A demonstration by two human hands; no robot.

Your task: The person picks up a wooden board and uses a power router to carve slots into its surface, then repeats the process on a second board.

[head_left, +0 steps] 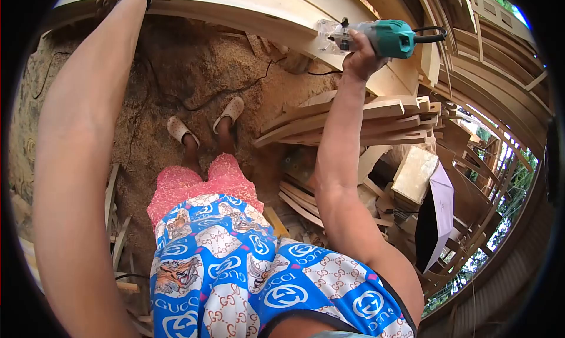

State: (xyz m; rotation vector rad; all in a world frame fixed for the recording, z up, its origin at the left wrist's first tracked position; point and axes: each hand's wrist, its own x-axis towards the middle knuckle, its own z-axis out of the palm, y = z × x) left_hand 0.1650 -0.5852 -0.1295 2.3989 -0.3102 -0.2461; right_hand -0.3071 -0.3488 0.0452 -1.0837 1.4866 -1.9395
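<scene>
A green power trimmer (pixel 393 38) with a clear base lies on its side at the upper right, its base against the edge of a long pale wooden board (pixel 235 11). My right hand (pixel 364 58) is wrapped round the trimmer's body near the base. At the top left, my left hand (pixel 112 0) is at the board's left part, dark and partly cut off by the frame's edge, so its fingers cannot be made out. A black cord (pixel 431 37) leaves the trimmer's rear end.
Curved wooden pieces (pixel 365 120) are stacked below my right hand. An open umbrella (pixel 438 214) and a pale block (pixel 415 173) stand at the right. Sawdust and a dark cable (pixel 235 92) cover the ground near my feet. More curved wood (pixel 494 91) fills the upper right.
</scene>
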